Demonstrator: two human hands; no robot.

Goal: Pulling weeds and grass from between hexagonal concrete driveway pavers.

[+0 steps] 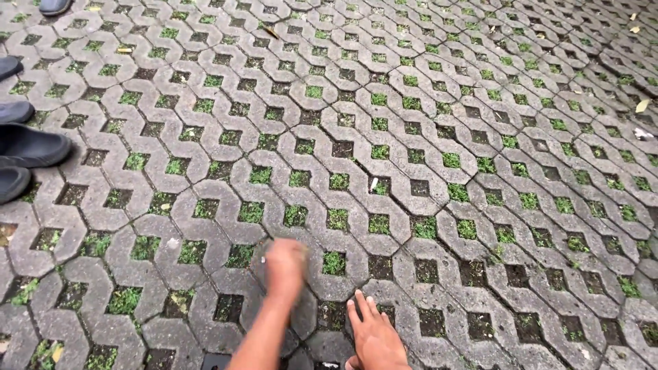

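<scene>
— What are your hands doing?

— My left hand [285,269] is blurred, curled loosely above the grey interlocking concrete paving [411,199]; I cannot tell whether it grips anything. My right hand [375,336] lies open, fingers [362,310] spread, flat against a paver at the bottom edge.

— And around them?

— Green grass tufts [334,262] fill the holes between the pavers, one just beside my left hand. Dark shoes [27,145] of other people stand well apart at the left edge.
</scene>
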